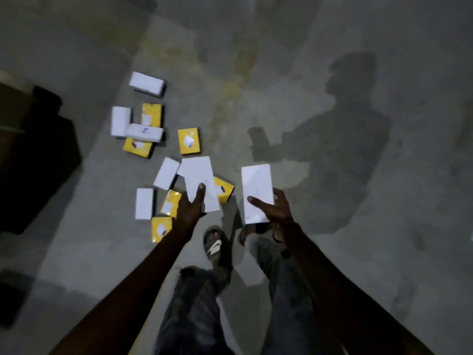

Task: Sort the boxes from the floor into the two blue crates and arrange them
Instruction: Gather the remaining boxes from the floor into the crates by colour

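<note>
Gripping white box [201, 183] in left hand [190, 207], second white box [256, 192] in right hand [277, 210], above floor [307, 73].

Two white boxes held above a scatter of boxes on the concrete floor

The left hand [190, 206] grips a long white box [201, 183] with its thumb across the top face; the right hand [277, 208] grips a second long white box [256, 190], thumb on top and fingers [277, 194] curled round its right side; both boxes are held lengthwise, apart from each other; beneath and to the left, white boxes [147, 83] and yellow boxes [189, 140] lie scattered on the floor [281, 73], some overlapping; a sandalled foot [214, 243] stands below the hands; the person's shadow [353, 124] falls toward the floor's right side; a dark bulky shape [33, 162] sits at the left edge.
</note>
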Action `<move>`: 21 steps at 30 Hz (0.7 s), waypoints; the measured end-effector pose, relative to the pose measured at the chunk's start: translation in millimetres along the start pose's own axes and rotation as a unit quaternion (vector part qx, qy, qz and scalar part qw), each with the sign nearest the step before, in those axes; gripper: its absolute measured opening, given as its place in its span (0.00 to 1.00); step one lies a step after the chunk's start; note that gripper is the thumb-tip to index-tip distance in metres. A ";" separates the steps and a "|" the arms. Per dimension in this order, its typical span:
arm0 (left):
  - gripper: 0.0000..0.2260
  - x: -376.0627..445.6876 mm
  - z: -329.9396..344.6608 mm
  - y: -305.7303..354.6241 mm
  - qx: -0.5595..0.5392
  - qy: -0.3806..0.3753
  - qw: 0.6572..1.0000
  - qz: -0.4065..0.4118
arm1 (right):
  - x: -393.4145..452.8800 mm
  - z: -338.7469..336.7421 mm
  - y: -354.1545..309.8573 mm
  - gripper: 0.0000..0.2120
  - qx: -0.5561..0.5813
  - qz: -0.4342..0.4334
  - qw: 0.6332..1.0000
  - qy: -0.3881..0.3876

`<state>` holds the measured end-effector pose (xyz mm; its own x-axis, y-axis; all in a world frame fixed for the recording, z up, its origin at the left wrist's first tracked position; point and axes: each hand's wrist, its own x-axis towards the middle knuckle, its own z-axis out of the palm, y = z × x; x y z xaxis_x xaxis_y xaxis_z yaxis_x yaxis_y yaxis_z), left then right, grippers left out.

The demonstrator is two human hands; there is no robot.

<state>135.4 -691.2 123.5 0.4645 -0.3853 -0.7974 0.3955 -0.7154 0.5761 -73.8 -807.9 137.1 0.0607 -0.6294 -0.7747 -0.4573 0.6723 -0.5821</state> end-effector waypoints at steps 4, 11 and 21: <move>0.28 -149.4 -63.4 -0.2 -0.036 0.040 0.998 -0.019 | -124.0 -9.4 -30.4 0.30 0.024 0.017 0.999 -0.025; 0.26 -278.8 -93.2 9.9 -0.112 0.103 0.988 0.013 | -235.6 10.1 -67.2 0.27 -0.028 0.001 0.992 -0.120; 0.20 -383.5 -175.4 -22.9 -0.423 0.249 0.870 -0.045 | -330.5 90.0 -125.1 0.29 -0.171 -0.119 0.938 -0.277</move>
<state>87.2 -424.8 447.7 0.6045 0.1005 -0.7903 0.7915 0.0366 0.6101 43.2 -648.9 443.7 0.6059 -0.3830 -0.6973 -0.6239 0.3152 -0.7152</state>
